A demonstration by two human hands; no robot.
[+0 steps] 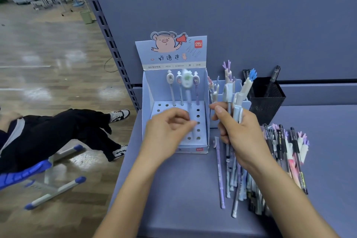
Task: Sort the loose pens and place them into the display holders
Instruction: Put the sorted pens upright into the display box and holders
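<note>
Pens (237,103) bunched in right hand (241,133); left hand (166,127) pinches green-topped pen (186,81).

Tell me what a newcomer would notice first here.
The pale blue pig box stands at centre, and the left hand holds a blurred green-topped pen over its holes. Just right of it, the right hand grips a bundle of pens upright. More loose pens lie heaped at lower right, in front of a black mesh cup.
</note>
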